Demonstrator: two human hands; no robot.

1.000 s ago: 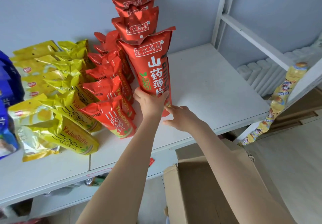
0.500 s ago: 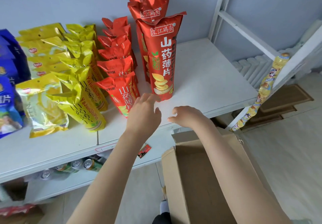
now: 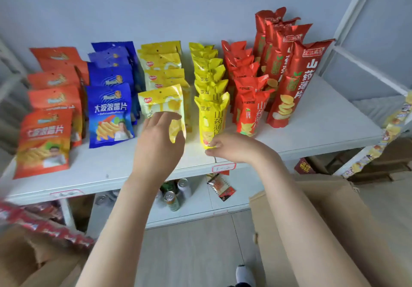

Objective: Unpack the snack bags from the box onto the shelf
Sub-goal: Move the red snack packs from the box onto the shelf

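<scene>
Rows of snack bags stand on the white shelf [image 3: 323, 130]: orange bags [image 3: 44, 139], blue bags [image 3: 109, 112], pale yellow bags [image 3: 160, 101], yellow tall bags [image 3: 211, 117], short red bags [image 3: 249, 110] and tall red bags [image 3: 292, 86]. My left hand [image 3: 159, 144] hovers in front of the front pale yellow bag with relaxed fingers, holding nothing. By the base of the front yellow tall bag is my right hand [image 3: 225, 147], its fingers loosely curled and empty. The cardboard box [image 3: 330, 208] sits at the lower right, under my right forearm.
Drink cans [image 3: 171, 197] and a small red packet [image 3: 220, 188] lie on the lower shelf. Another cardboard box with red packets [image 3: 44, 231] is at the lower left. A hanging strip of snack packs [image 3: 390, 135] dangles off the right shelf post. A shoe [image 3: 244, 275] shows on the floor.
Both hands have left the tall red bag, now standing alone at the right. The view has swung left and back, and my hands now hover before the yellow bags.
</scene>
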